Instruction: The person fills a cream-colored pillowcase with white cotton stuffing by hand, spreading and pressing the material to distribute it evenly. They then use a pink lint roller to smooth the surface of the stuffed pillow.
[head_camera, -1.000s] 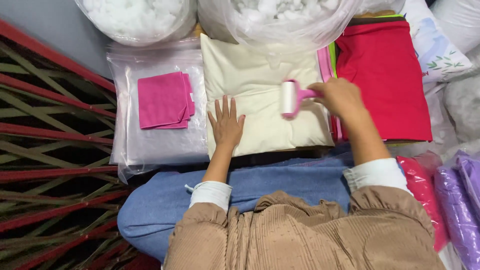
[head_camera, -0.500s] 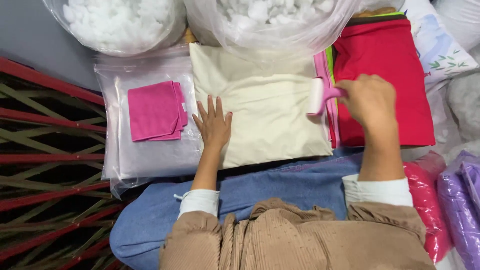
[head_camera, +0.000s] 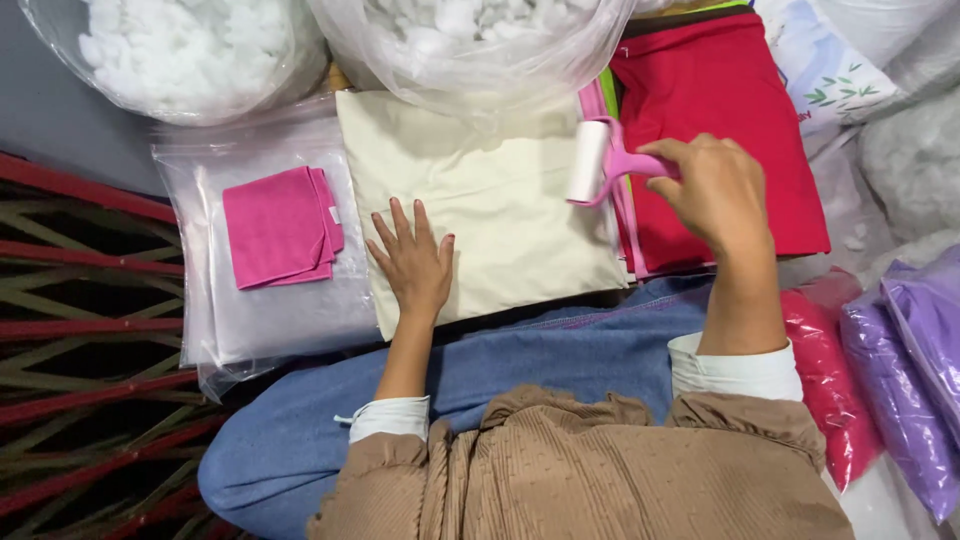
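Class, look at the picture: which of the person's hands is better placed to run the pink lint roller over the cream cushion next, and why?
Probably the right hand: it already grips the pink-handled lint roller at the cream fabric cushion's right edge. The left hand lies flat on the cushion, holding it down.

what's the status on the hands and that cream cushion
Left hand flat on cream cushion. Right hand grips pink lint roller at cushion's right edge. Nothing blocking.

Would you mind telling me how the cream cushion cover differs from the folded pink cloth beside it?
The cream cushion cover is far larger than the pink cloth. The cover lies spread out flat; the cloth is folded into a small square. The left hand presses on the cover and the lint roller in the right hand is at its edge; nothing touches the cloth, which rests on clear plastic bags. Both are plain, unpatterned fabric.
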